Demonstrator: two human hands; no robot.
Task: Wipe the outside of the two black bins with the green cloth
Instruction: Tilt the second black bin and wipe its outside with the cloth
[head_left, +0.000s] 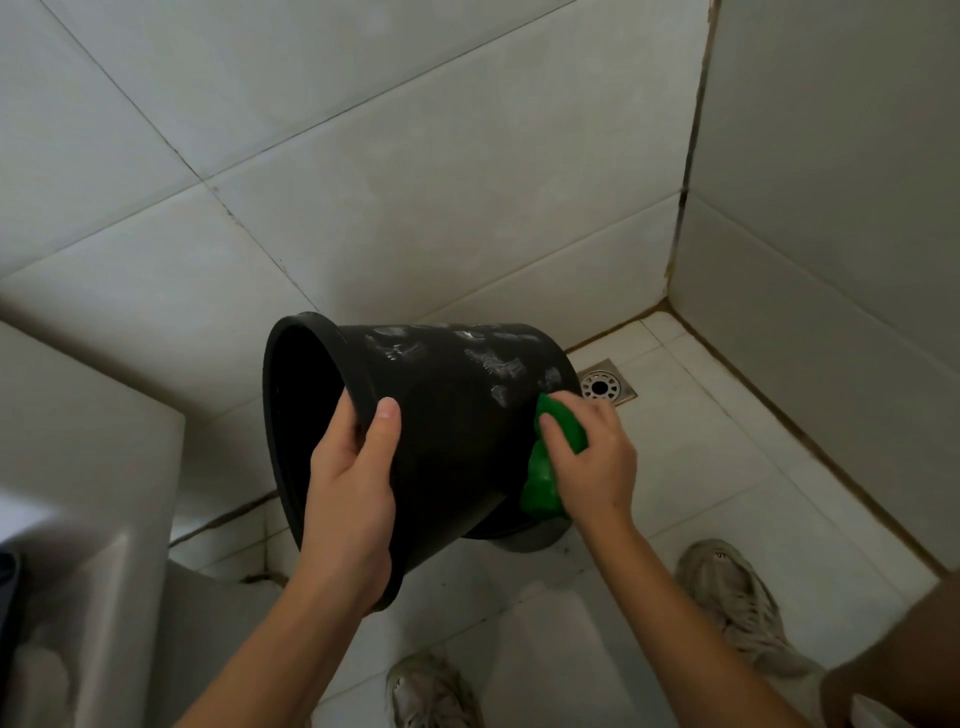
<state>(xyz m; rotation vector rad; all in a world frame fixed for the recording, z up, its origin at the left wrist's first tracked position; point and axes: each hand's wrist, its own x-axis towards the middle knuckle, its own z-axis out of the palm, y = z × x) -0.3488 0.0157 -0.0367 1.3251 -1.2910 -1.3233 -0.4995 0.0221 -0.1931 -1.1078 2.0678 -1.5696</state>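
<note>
Head view is given over a tiled corner, where pale wall tiles (415, 156) meet a white tiled floor (727, 467) with dark grout lines. A round metal floor drain (602, 387) is set in the floor near the corner, partly hidden behind the base of the black bin (457, 415). A white ceramic fixture (78, 519) is seen at the left edge, and two pale, worn shoes (737, 597) are planted on the floor below the bin. The bin is held tilted on its side in the air, its open mouth turned to the left; its inside is dark and nothing can be made out within it. Whitish smears are spread over its upper outer wall. A second dark rounded shape (530, 538) is glimpsed beneath the bin, mostly covered by it. The rim is gripped by the left hand (353, 499), the thumb laid on the outer wall and the fingers hooked inside the mouth. The green cloth (545, 467) is bunched and pressed against the outer wall near the bin's base by the right hand (592, 467), whose fingers are curled over it.
</note>
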